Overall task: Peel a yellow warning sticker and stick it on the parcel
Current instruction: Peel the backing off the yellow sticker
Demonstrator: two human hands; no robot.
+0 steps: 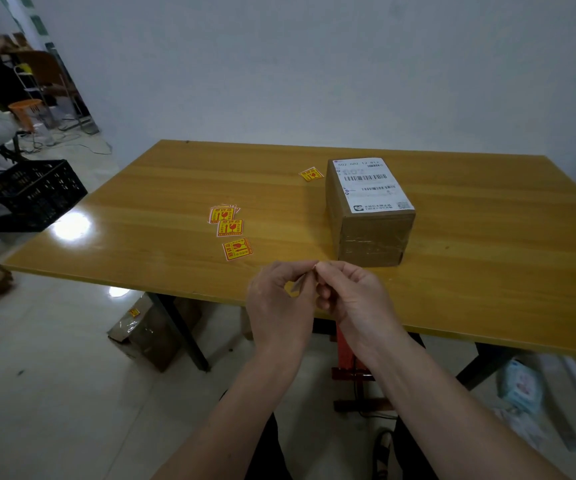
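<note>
Sticker (299, 285) pinched btwn both hands (317, 299)

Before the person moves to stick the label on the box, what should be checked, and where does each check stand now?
1. Sticker pinched between both hands, left hand and right hand: ok.
2. Backing peeled off the sticker: cannot tell, it shows edge-on between the fingers.
3. Parcel upright on the table, just beyond the hands: ok.
4. Bare cardboard free for the sticker: ok, the near side is uncovered; the white shipping label fills most of the top.
5. Spare stickers lying to the left, clear of the path to the parcel: ok.
</note>
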